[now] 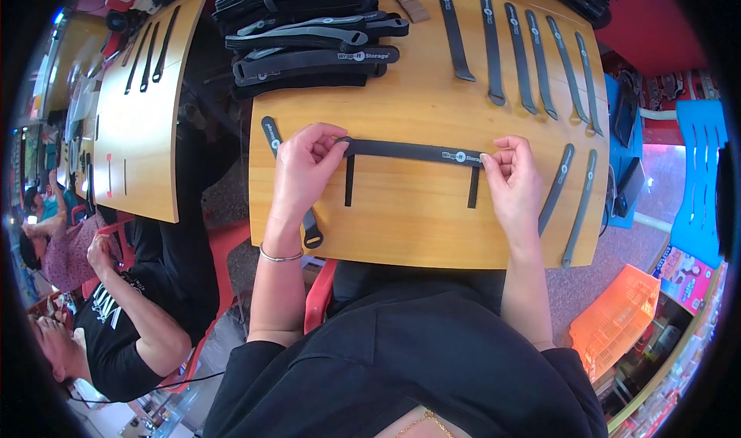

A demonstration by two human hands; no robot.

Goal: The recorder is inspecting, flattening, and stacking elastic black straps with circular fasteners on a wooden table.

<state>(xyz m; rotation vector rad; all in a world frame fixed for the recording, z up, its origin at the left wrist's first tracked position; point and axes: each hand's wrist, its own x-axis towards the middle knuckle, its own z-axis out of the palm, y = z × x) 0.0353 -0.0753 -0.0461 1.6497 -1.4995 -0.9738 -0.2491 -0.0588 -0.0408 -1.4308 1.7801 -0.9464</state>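
Note:
A dark grey storage strap (401, 150) is stretched crosswise in front of me, a pale printed label near its right end. My left hand (306, 164) pinches its left end, and my right hand (512, 177) pinches the right end. Just below the strap, two short black strips (350, 183) mark the wooden table, one near each hand. Another strap (311, 229) lies slantwise under my left hand and wrist, its middle hidden by them. Right of my right hand, two more grey straps (580, 206) lie at a slant.
Bundled straps (309, 60) are piled at the far left of the table (386, 237). Several single straps (494, 48) lie in a row at the far right, beside a brown piece (407, 2). A co-worker (131, 314) sits left; an orange crate (616, 318) stands right.

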